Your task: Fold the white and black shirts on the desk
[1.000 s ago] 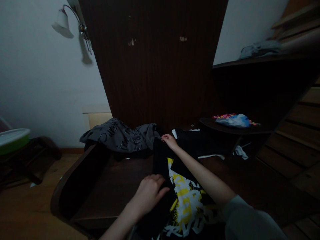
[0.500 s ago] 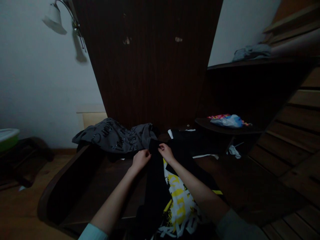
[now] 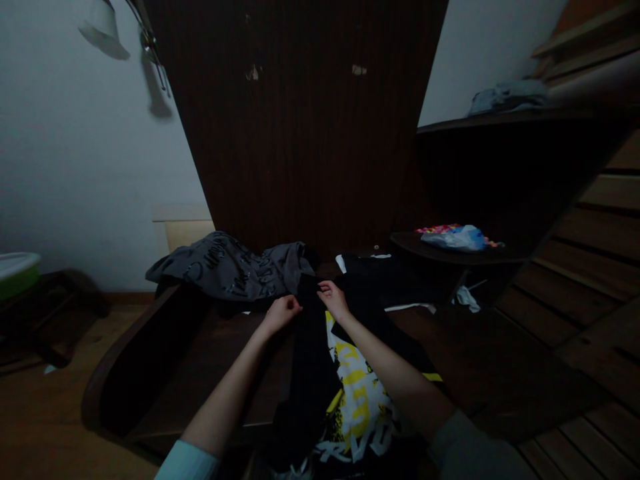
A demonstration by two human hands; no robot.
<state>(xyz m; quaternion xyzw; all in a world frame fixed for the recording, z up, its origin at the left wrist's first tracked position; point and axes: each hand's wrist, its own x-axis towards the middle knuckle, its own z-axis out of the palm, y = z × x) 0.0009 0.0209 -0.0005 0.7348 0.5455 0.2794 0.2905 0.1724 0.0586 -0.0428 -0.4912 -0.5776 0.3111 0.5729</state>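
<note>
A black shirt [image 3: 313, 360] with a white and yellow print lies spread in front of me, its lower part hanging toward me. My left hand [image 3: 281, 315] is closed in a pinch at the shirt's left edge. A short way to the right, my right hand [image 3: 334, 301] has thumb and fingers drawn together on the black cloth near its far end. The dim light hides how much fabric is between the fingertips. Just beyond my left hand is a crumpled grey garment [image 3: 235, 270] with black lettering.
The shirt lies on a dark wooden bench [image 3: 200, 373] with a raised curved left side. Folded dark clothing [image 3: 380, 283] lies at the back right. A plastic bag [image 3: 457, 239] sits on a low shelf [image 3: 430, 252]. Far left, a green tub [image 3: 17, 280] stands on a stool.
The view has shifted slightly. Both hands stay in almost the same place on the black shirt, and the right fingers look a little more spread.
</note>
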